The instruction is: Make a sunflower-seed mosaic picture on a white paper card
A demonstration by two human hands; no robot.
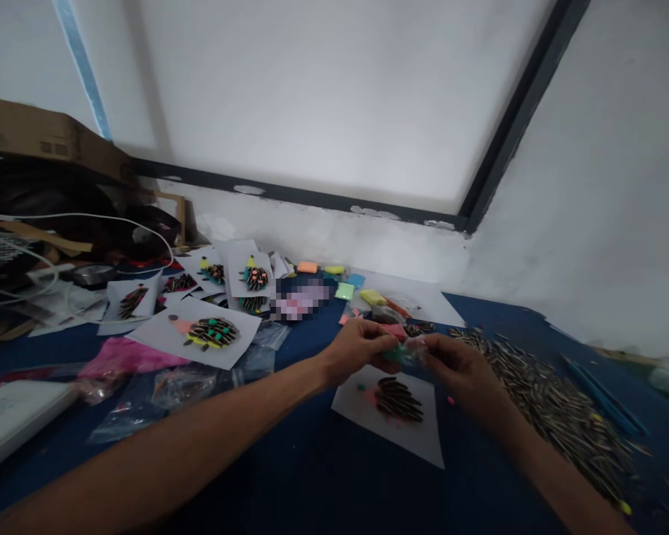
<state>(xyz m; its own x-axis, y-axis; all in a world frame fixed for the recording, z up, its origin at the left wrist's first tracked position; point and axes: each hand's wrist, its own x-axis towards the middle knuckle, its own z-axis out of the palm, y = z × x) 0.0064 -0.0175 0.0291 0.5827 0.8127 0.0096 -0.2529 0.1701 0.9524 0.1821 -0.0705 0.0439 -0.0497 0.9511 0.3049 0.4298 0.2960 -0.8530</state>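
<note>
Between my two hands is a small clear plastic bag (414, 351) with green clay-like material in it. My left hand (361, 345) pinches the green end, its fingertips partly hidden. My right hand (458, 362) is closed on the clear end. Just below them lies a white sheet (429, 442) with a hedgehog figure (398, 400) on it, its back covered with dark sticks and its snout pinkish with a green tip. A small pink dot (450, 400) sits on the blue cloth beside the sheet.
A heap of dark thin sticks (540, 409) spreads on the right, near a blue tool-like object (605, 394). Coloured clay packs (344, 290) lie at the back. Decorated hedgehog sheets (161, 338), plastic bags (183, 386) and a white box (16, 420) are on the left.
</note>
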